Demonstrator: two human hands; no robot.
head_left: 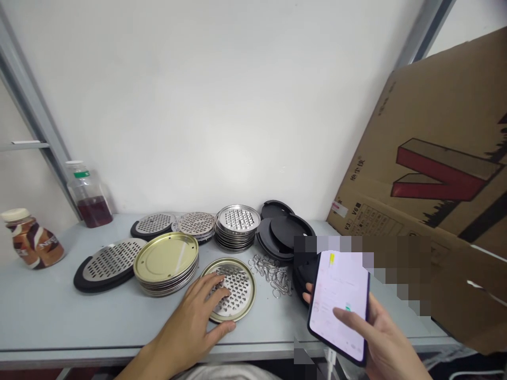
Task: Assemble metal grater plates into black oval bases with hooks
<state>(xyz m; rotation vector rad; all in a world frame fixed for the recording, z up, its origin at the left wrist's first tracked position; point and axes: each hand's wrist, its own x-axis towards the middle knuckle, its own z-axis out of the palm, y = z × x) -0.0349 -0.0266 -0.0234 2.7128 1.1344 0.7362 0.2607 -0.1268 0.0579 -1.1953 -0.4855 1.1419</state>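
Observation:
My left hand lies with its fingers spread over a round metal grater disc with a gold rim, close to the table's front edge. Part of the disc is hidden beneath the fingers. My right hand is wrapped around a smartphone with a lit screen, its thumb over the glass. A white cable runs down from the phone's lower end. Left of the disc stands a stack of gold-coloured discs. Small metal rings and clips lie in a heap between disc and phone.
Behind are a stack of silver grater discs, a grater disc in a black holder and black round holders. A brown bottle and a bottle of dark red liquid stand left. A large carton leans at right.

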